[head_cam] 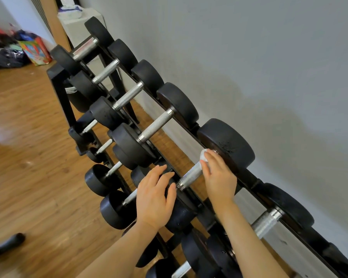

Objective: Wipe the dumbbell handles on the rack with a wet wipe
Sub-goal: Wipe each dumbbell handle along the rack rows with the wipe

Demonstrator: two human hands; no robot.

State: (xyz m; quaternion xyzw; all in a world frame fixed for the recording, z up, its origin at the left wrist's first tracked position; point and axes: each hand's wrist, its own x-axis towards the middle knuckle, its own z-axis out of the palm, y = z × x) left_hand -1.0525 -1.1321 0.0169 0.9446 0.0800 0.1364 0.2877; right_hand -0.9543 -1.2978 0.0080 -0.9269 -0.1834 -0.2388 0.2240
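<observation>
Grey wall (269,57), wood floor (28,137). Black rack (57,85) holds rows of dumbbells. Right hand (219,177) wraps the knurled handle (190,175) of a top-row dumbbell, fingers closed on a white wipe (204,155) pressed to the handle near the far weight. Left hand (155,197) rests on the near weight (181,213), fingers open and spread.

Black tiered dumbbell rack (57,85) on the wooden floor (28,157); I count six black-headed dumbbells (155,126) along its top tier, smaller ones below.
</observation>
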